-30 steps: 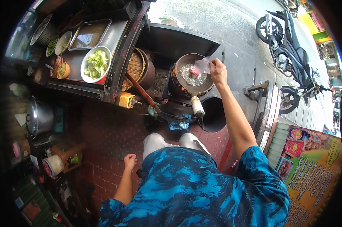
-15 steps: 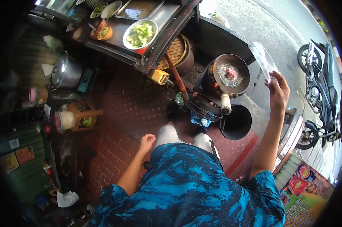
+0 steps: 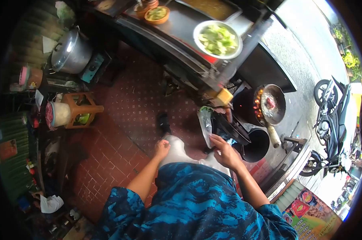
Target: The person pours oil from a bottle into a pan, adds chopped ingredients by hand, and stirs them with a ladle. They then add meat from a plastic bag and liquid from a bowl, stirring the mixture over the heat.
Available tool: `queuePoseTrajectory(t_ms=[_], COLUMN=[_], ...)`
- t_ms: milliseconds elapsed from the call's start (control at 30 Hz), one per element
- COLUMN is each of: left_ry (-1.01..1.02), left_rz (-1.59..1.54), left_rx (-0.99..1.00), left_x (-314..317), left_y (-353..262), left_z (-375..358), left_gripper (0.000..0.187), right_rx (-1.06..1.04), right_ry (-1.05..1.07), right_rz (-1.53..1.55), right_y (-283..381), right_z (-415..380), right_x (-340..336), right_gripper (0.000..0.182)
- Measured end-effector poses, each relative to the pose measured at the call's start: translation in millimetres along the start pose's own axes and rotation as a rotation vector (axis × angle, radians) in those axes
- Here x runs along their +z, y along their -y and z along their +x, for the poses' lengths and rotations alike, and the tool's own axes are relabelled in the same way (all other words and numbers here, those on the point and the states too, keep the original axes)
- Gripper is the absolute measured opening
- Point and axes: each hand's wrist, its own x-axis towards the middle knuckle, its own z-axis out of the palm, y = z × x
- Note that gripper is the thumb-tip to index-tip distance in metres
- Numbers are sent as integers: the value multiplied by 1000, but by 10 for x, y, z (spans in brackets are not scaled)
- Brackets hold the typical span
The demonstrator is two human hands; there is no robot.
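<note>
A clear plastic bag point(image 3: 205, 125) hangs from my right hand point(image 3: 225, 153), pinched between the fingers in front of my body. My left hand point(image 3: 162, 149) is beside my knee, its fingers curled together with nothing visible in them. To the right of the bag, a wok point(image 3: 279, 107) with bubbling oil and a reddish lump sits over glowing coals point(image 3: 257, 105), its light handle pointing toward me. A black bucket point(image 3: 256, 146) stands below it. A white bowl of chopped greens point(image 3: 217, 40) rests on the counter ahead.
The metal counter point(image 3: 177, 30) runs across the front. At left are a large lidded pot point(image 3: 72, 51), a wooden stool point(image 3: 81, 110) and a tub point(image 3: 61, 114). A bench point(image 3: 291, 170) borders my right side, and a motorcycle point(image 3: 333, 124) is parked outside.
My right hand has moved with the bag from beside the wok inward to in front of my body. The view has turned toward the left, and my left hand stays near my knee.
</note>
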Motion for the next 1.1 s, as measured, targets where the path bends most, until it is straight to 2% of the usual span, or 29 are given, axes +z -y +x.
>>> queuePoseTrajectory(t_ms=[33,133,200,267,333,367,433,467,533,567,633,667,833,867,933,967,1033,1067,1100], left_ry=[-38,-63,-4,-57,-86,-129,-153,-188,-174,-162,-155,-160,-141,-141,-136,-123,-135,-132,-114], left_rz=[146,114,123,79,126,181,152,138,120,116,90,67,73,71,80,92,101,100,105], left_rx=[38,-47,-122,-91,-70,-34,-29,-6,-70,-117,-136,-149,-171,-169,-158,-157,-151,-157,-152], left_x=[-47,-196,-452,-507,-610,-669,-760,-796,-893,-930,-963,-976,-1027,-1028,-1040,-1036,-1026,-1035,-1036], left_y=[89,235,95,238,306,338,420,441,435,448,522,558,664,678,693,708,709,700,706], left_z=[157,377,413,458,436,421,423,428,443,456,485,498,511,505,481,514,562,542,527], left_gripper=[26,33,36,39,41,42,43,45,44,44,43,42,42,42,42,42,45,50,50], right_rx=[28,25,-190,-130,38,53,303,307,661,669,706,714,694,693,497,485,630,640,601], right_ry=[-7,-4,2,64,226,244,41,60,204,212,12,18,274,264,128,111,91,87,137], right_rz=[-26,-197,-536,-419,-377,-381,-478,-489,-435,-440,-341,-345,-800,-801,-531,-527,-621,-611,-750], right_y=[-56,-558,-1118,-889,-1089,-1313,-1820,-1820,-1730,-1868,-2218,-2357,-2886,-3069,-3430,-3309,-2978,-3081,-3287], right_z=[269,1141,1691,2314,2940,3195,3672,3921,4420,4617,4943,5121,5917,5961,6117,6170,6052,6069,6073], right_x=[265,1020,1499,1608,1841,2019,2368,2432,2524,2620,2817,2856,2639,2565,2458,2411,2421,2502,2596], right_gripper=[59,62,60,54,61,61,81,81,92,92,81,81,88,88,89,89,84,84,77])
